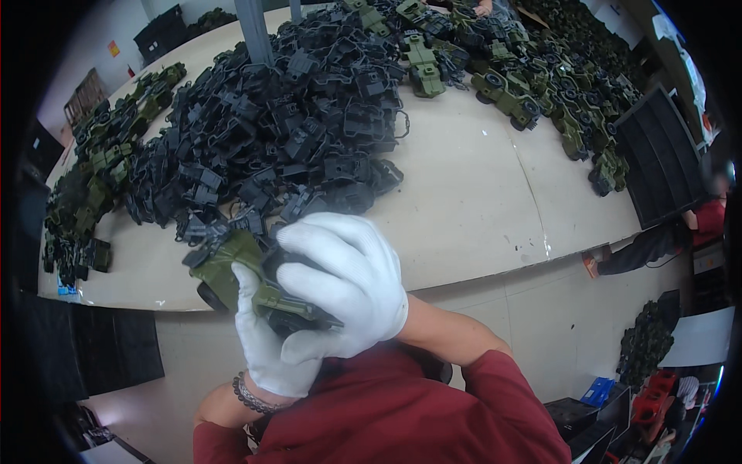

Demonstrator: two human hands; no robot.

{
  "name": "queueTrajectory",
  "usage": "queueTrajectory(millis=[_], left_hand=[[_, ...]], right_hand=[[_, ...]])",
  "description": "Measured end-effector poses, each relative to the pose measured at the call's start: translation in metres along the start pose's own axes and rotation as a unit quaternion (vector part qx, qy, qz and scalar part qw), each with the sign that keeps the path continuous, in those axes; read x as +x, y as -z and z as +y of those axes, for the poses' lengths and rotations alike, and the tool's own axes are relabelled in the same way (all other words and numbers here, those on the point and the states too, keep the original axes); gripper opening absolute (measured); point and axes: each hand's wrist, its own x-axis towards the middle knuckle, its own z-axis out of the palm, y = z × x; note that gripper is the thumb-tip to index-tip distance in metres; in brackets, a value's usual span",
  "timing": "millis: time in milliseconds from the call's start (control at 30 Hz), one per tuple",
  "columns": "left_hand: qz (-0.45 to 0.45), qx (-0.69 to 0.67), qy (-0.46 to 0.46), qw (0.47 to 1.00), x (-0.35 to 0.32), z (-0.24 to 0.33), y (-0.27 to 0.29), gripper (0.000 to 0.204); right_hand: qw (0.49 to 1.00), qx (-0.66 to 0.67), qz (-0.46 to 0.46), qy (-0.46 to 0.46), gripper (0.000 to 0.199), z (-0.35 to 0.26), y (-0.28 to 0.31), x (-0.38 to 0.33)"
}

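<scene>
Both my hands wear white gloves and hold a green toy truck (220, 272) with black wheels over the near edge of the table. My left hand (270, 349) grips the truck from below, its thumb side laid along the green body. From above, my right hand (344, 271) curls over the truck's top, fingers bent against a dark part that is mostly hidden beneath them. Just beyond my hands rises a big heap of black plastic parts (270, 116), frame-like pieces with thin bars.
Green toy trucks lie in a row along the table's left side (100, 170) and in a pile at the far right (564, 100). A metal post (253, 31) stands in the heap. A black crate (661, 158) leans at the right table edge, near a person in red (707, 220).
</scene>
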Motion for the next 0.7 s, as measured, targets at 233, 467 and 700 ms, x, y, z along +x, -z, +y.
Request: queueTrajectory(millis=[233,467,700], left_hand=[[-0.104,0.44,-0.116,0.884,0.01,0.02,0.017,0.046],[0.145,-0.03,0.02,0.989,0.064,0.091,0.054,0.048],[0.279,-0.013,-0.198,0.94,0.215,0.307,0.255,0.066]], right_hand=[[0.998,0.011,-0.068,-0.005,0.077,0.012,0.009,0.038],[0.973,-0.117,-0.087,-0.179,0.085,0.123,0.057,0.048],[0.753,-0.497,-0.168,-0.397,0.086,0.333,0.082,0.033]])
